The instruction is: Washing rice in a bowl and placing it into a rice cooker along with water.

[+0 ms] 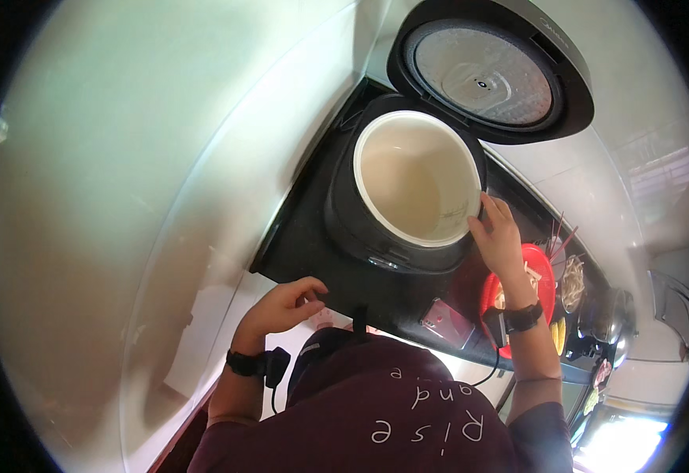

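Observation:
A black rice cooker [344, 219] stands on the dark countertop with its lid [486, 83] swung up and back. The white-lined inner pot [417, 118] sits inside it, and cloudy liquid [403, 183] covers its bottom. At the pot's right side, my right hand [498, 236] has the thumb and fingertips on the rim, pinching it. My left hand [285, 304] hovers by the counter's front left edge, fingers loosely curled and apart, with nothing in it. Each wrist wears a black strap with a cabled device.
Beneath my right forearm is a red plastic basket [544, 266] with pale cut pieces. A phone [448, 322] lies at the counter's front edge. Farther right are a bowl of pale strips [573, 284], yellow corn [558, 337] and a lidded pan [607, 316]. A tiled wall [232, 148] rises at left.

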`<move>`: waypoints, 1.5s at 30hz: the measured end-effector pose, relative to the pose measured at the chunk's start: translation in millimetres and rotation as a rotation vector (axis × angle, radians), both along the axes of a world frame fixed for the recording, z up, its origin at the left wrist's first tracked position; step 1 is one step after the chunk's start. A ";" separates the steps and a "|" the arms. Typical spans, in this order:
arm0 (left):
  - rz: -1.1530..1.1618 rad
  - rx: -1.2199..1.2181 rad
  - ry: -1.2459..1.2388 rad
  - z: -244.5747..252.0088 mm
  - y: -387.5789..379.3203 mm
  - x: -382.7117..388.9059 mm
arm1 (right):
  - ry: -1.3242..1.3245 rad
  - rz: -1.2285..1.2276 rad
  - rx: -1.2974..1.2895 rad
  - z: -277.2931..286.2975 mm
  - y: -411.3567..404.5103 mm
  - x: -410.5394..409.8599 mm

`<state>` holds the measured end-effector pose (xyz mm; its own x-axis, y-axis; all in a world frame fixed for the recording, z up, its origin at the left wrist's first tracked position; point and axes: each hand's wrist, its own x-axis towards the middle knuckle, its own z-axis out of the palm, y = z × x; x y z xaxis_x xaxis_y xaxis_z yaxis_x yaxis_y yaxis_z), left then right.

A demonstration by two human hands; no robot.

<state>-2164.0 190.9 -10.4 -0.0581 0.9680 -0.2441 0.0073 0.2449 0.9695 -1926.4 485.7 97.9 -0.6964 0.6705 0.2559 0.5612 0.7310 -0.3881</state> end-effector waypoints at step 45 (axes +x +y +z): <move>-0.021 -0.075 0.226 2.1 -40.4 28.3 | 0.368 -0.192 -0.627 -18.5 -10.1 68.8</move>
<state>-2135.7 150.4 -8.3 -0.0998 0.9493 -0.2983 0.2278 0.3136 0.9218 -1857.6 475.6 79.3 -0.4955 0.8684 -0.0200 0.4102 0.2136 -0.8866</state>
